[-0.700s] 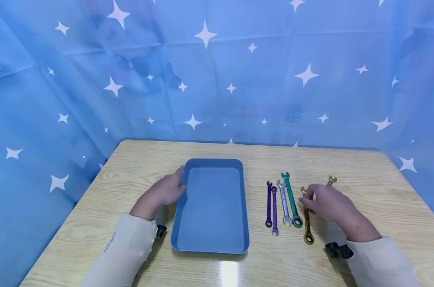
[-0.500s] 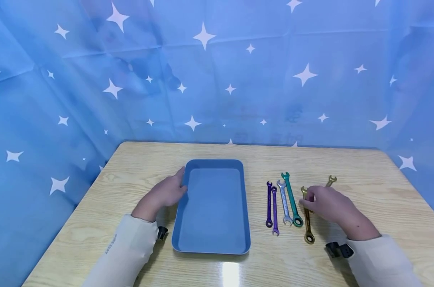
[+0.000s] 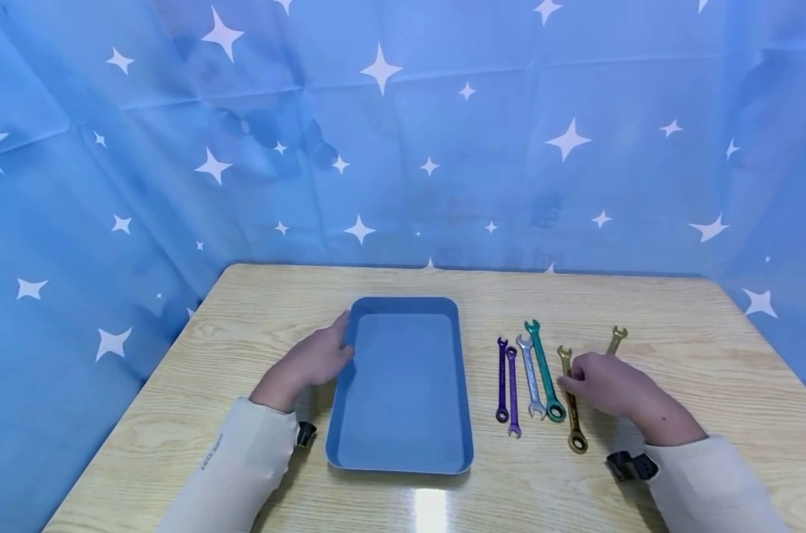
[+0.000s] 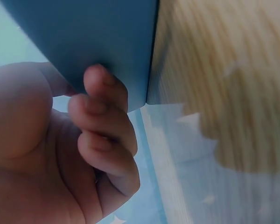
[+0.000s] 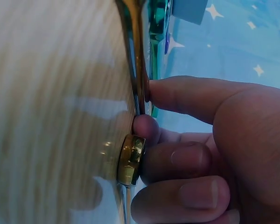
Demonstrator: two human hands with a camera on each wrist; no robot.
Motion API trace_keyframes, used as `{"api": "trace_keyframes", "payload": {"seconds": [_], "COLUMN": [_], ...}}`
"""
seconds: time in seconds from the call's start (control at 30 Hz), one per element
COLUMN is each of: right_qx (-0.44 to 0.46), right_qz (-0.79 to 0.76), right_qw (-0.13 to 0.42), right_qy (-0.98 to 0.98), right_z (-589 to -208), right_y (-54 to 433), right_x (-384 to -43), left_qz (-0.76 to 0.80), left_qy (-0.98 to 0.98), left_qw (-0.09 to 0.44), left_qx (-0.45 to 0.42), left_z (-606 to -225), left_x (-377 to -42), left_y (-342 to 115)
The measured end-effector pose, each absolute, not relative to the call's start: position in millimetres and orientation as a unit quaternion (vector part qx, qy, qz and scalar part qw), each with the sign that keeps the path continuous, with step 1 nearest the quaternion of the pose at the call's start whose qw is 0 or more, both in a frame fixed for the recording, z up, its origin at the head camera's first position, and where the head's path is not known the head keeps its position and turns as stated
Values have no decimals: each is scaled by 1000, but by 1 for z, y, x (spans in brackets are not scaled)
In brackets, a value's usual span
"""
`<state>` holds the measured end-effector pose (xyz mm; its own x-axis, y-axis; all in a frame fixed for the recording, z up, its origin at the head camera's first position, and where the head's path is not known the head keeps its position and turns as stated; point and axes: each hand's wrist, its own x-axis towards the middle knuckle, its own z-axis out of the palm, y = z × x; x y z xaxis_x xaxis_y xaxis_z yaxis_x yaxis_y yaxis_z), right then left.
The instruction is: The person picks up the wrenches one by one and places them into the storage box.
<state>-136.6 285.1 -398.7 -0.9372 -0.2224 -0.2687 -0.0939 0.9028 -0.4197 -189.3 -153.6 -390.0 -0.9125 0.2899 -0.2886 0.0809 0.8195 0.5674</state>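
Note:
My left hand (image 3: 317, 357) grips the left rim of a shallow blue tray (image 3: 400, 392). In the left wrist view, its curled fingers (image 4: 105, 119) lie against the tray's outer wall, and the thumb reaches over to the other side. Over on the right, my right hand (image 3: 608, 381) pinches a brass-coloured ratchet wrench (image 3: 574, 418) by its shaft; the right wrist view shows the thumb against the shaft and the index fingertip just beside it. Under that hand lies a second brass-coloured wrench (image 3: 618, 338), mostly hidden, with its open end showing beyond the knuckles.
Between tray and right hand lie a green ratchet wrench (image 3: 545, 371), a silver wrench (image 3: 531, 376), a dark purple wrench (image 3: 502, 381) and a lighter purple wrench (image 3: 513, 392), side by side. Behind the wooden table (image 3: 276, 289) hangs a blue star-patterned cloth (image 3: 403, 185).
The tray has slid slightly right together with my left hand. My right thumb and fingers have come down and closed on the nearer brass-coloured wrench.

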Motion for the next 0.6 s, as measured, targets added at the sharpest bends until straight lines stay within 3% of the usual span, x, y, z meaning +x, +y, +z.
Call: {"api": "trace_keyframes", "payload": {"seconds": [0.6], "right_qx": [-72], "right_qz": [-227], "right_qw": [159], "right_qy": [958], "right_z": [-400], "right_y": [285], "right_x": [-138], "left_qz": [272], "left_qy": [939], "left_qw": [191], "left_qx": [92], "left_z": [-387], "left_x": [-188], "left_y": [-151]}}
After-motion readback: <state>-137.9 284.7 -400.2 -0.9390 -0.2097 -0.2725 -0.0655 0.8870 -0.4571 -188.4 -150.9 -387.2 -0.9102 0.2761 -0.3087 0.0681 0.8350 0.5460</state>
